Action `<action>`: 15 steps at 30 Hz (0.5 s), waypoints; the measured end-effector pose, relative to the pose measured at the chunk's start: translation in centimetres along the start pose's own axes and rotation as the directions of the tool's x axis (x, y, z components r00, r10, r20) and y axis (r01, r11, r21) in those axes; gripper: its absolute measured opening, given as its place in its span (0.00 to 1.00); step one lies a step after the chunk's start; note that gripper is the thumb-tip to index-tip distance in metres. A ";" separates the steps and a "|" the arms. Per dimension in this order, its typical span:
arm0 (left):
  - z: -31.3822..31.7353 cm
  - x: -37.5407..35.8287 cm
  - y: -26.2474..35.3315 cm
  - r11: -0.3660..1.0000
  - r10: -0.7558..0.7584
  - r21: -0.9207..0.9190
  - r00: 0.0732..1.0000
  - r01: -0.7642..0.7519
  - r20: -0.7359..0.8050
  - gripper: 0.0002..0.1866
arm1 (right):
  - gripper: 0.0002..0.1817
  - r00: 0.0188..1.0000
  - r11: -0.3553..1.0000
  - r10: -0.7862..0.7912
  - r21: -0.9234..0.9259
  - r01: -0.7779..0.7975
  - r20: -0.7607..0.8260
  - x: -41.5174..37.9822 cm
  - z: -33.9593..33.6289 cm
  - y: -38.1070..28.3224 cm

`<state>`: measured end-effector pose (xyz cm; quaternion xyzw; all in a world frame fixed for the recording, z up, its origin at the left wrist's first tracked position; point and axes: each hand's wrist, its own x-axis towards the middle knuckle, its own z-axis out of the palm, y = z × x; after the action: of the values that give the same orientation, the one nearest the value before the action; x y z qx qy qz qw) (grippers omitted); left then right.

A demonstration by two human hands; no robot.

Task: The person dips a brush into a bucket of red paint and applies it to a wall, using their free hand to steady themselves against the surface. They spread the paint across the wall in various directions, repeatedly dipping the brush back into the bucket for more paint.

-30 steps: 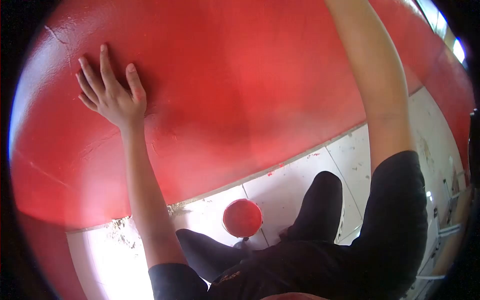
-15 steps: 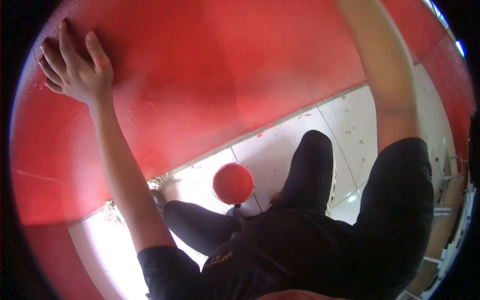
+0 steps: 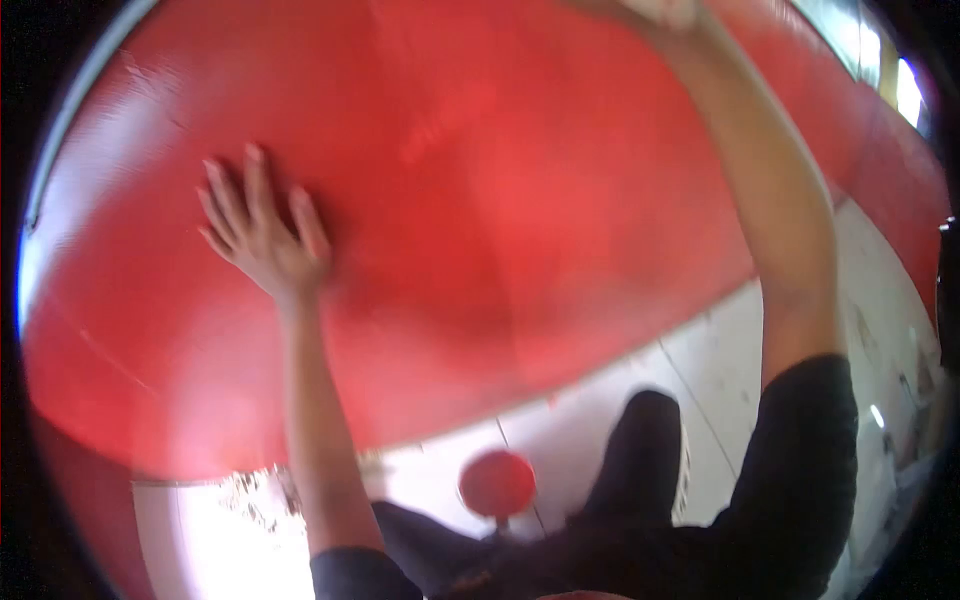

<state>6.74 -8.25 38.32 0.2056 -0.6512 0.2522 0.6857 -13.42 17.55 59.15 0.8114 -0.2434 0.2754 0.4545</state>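
Observation:
My left hand (image 3: 266, 228) rests with its fingers spread against a glossy red wall (image 3: 440, 240). Nothing is held in it. At the top edge of the view, my right hand (image 3: 668, 14) shows only in part beside the same wall. It is blurred, and its fingers and anything in them are hidden. Down on the floor below, a round container (image 3: 498, 484) with a red top or contents stands between my dark-clothed legs.
White floor tiles (image 3: 715, 335) meet the foot of the wall along a slanted line. Crumbly debris (image 3: 262, 500) lies by that edge at lower left. The wall turns a corner at the right, with bright openings (image 3: 908, 92) at upper right.
The view has tilted up, so the floor and container sit lower in it. My left hand appears further right and lower, still spread on the wall. Part of my right hand has come into view.

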 end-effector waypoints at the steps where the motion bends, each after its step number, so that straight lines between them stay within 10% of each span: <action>1: -0.1 0.1 -0.1 1.000 -0.004 0.009 1.000 0.004 0.002 0.32 | 0.04 0.999 0.998 -0.027 -0.052 0.025 -0.038 0.5 -0.4 0.4; 8: -0.7 -0.1 -0.2 0.999 -0.037 0.038 0.997 0.034 0.075 0.31 | 0.09 0.977 0.935 0.212 -0.292 -0.200 0.008 -0.9 -2.5 0.9; 15: -0.9 0.2 -0.1 0.999 -0.052 0.011 0.994 0.051 0.092 0.31 | 0.26 0.994 0.917 0.110 -0.388 -0.097 0.013 -0.2 -0.8 3.5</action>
<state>7.52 -7.78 38.44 0.2368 -0.6755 0.2277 0.6601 -16.05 16.63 61.46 0.6965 -0.3434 0.2316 0.5860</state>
